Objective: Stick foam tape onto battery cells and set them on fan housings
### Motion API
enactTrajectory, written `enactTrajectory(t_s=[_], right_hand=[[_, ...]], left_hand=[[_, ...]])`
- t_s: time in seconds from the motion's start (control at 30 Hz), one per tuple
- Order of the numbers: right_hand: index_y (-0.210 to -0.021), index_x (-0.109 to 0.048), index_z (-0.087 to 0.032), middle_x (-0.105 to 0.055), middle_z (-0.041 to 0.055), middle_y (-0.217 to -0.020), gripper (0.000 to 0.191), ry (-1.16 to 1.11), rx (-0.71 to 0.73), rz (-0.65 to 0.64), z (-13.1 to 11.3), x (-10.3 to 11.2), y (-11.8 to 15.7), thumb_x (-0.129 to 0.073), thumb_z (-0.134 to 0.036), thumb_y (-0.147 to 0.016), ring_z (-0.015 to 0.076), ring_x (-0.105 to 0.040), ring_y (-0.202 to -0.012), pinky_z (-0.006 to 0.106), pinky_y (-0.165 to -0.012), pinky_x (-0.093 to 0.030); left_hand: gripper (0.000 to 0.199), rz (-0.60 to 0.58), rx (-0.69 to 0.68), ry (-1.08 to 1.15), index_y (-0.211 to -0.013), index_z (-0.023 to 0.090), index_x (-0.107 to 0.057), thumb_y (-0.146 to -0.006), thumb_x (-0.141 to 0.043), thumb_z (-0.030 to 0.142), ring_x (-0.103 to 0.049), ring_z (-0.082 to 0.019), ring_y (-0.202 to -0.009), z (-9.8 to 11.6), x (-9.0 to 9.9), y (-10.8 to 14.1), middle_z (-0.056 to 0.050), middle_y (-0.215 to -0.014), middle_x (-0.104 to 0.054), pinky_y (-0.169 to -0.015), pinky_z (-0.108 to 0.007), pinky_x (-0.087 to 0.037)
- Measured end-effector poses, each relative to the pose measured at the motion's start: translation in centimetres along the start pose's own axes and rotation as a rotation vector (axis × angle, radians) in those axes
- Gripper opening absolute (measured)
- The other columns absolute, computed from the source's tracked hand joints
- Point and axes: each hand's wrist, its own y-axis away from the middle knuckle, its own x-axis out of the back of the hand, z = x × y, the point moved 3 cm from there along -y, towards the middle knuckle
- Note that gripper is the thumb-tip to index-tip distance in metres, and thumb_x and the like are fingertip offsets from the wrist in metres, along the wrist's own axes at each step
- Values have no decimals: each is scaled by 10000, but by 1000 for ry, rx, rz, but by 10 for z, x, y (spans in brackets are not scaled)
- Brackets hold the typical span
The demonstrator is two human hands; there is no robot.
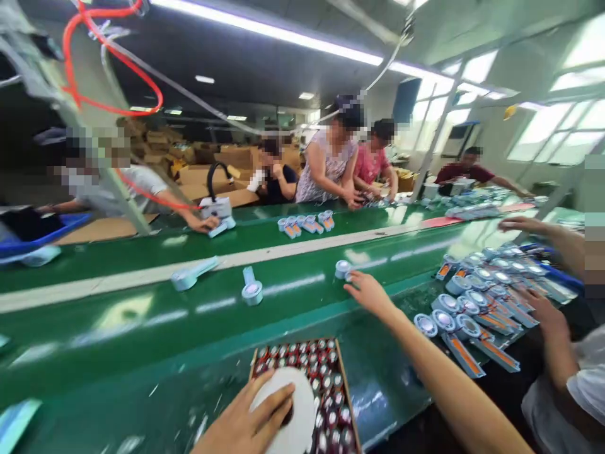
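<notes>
My left hand (258, 410) lies over a white round disc (302, 410) with a dark hole in its middle, its fingers bent across the top and reaching the hole. Under the disc is a shallow cardboard box (344, 384) packed with rows of small round metal-topped parts with red edges. My right hand (371, 295) stretches forward over the green conveyor belt (293, 315). Its spread fingertips meet the edge of a light blue round-headed part (343, 269); no closed grip shows. Another light blue part with a handle (252, 291) lies left of it on the belt.
Several light blue housings with orange strips (472, 309) crowd the bench at right, beside a co-worker's hand (543, 309). Across the belt, other people work; one hand (203, 222) touches a white device. A red hose (113, 50) hangs upper left.
</notes>
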Motion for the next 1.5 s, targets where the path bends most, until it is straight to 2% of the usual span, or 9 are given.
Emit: enactTrajectory(t_s=[0.13, 0.27, 0.43, 0.53, 0.6, 0.77, 0.93, 1.13, 1.5], right_hand=[[-1387, -609, -202, -617, 163, -1393, 487, -641, 50, 52, -35, 2, 123, -484, -531, -1051, 244, -674, -1042, 326, -770, -568], [-1533, -479, -264, -715, 77, -1049, 815, -1193, 49, -484, -113, -8, 215, -776, -611, -857, 172, -647, -745, 229, -549, -447], [-884, -774, -161, -688, 21, -710, 366, -1126, 79, -910, -183, -27, 256, -722, -520, -934, 97, -545, -523, 192, -489, -395], [-779, -748, -174, -654, -10, -638, 354, -897, 404, -969, -185, -22, 255, -652, -434, -1000, 93, -551, -521, 194, -524, -391], [-862, -771, -198, -689, -12, -703, 272, -698, 562, -898, -168, -12, 238, -674, -419, -989, 116, -617, -621, 204, -598, -417], [-1112, -756, -194, -743, 46, -1021, 224, -135, 329, -281, -92, 17, 149, -579, -310, -1039, 195, -684, -958, 278, -864, -478], [-1139, -720, -174, -687, 89, -1120, 226, 310, 205, -231, -76, 1, 116, -711, -324, -970, 243, -676, -990, 315, -838, -510], [-1029, -715, -167, -661, 116, -1071, 126, 322, 110, -118, -84, -20, 130, -688, -279, -980, 265, -664, -998, 319, -764, -516], [-1223, -698, -281, -699, 50, -1271, 325, -1227, -86, 415, -64, -16, 153, -735, -420, -931, 235, -670, -1155, 456, -1037, -542]], left_hand=[[535, 91, 153, 35, -1350, 235, -621, -819, -681, 198, -445, -346, -1469, 46, 46, 0, -97, -1477, -603, -1209, -513, -461], [360, 444, 250, -7, -1226, 203, -622, -875, -701, 229, -485, -353, -1403, 61, 67, -6, -122, -1217, -676, -1154, -541, -494], [367, 511, 327, 134, -1223, 238, -575, -887, -720, 268, -387, -366, -1508, 63, 72, 15, -89, -1249, -665, -1214, -643, -403], [348, 503, 446, 145, -1253, 248, -575, -921, -667, 207, -328, -358, -1552, 54, 62, 45, -88, -1344, -625, -1222, -649, -397], [328, 493, 575, 178, -1261, 251, -593, -938, -649, 224, -343, -356, -1547, 47, 50, 65, -93, -1390, -597, -1180, -604, -472], [283, 518, 676, 187, -1226, 269, -640, -944, -653, 288, -442, -351, -1481, 45, 29, 90, -81, -1329, -642, -1128, -570, -528], [279, 521, 660, 182, -1228, 273, -640, -949, -644, 271, -432, -346, -1490, 54, 23, 88, -78, -1348, -631, -1161, -571, -498], [365, 513, 608, 170, -1308, 264, -591, -949, -646, 225, -419, -348, -1496, 61, 18, 74, -90, -1371, -609, -1182, -582, -474], [383, 503, 426, 53, -1301, 196, -579, -934, -640, 105, -396, -377, -1493, 73, 37, 46, -132, -1332, -610, -1160, -631, -476]])
